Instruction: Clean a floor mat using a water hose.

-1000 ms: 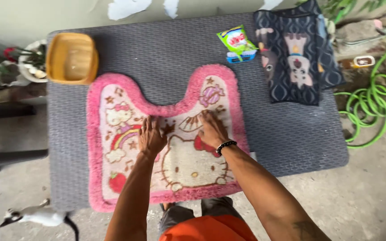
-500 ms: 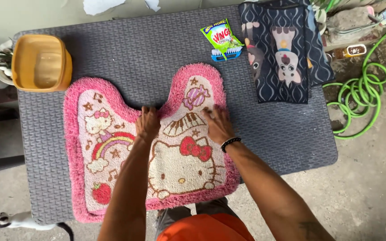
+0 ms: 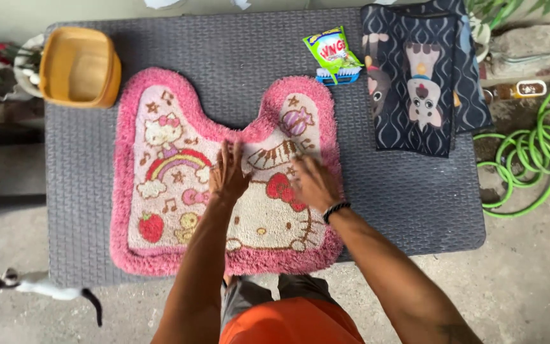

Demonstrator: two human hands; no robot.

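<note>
I stood at a dark grey woven-textured table [image 3: 402, 197] on a rough concrete floor [image 3: 529, 280] — a green hose [image 3: 529, 159] coiled at my right, a pale wall [image 3: 7, 16] beyond, daylight flat.

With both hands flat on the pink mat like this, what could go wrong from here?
1. The pink mat overhangs the near edge of the grey table; pressure from the left hand and right hand might drag it off.
2. The yellow tub sits at the table's corner, touching the mat; a shift could tip it over.
3. The cat and green hose on the floor are trip hazards.
</note>
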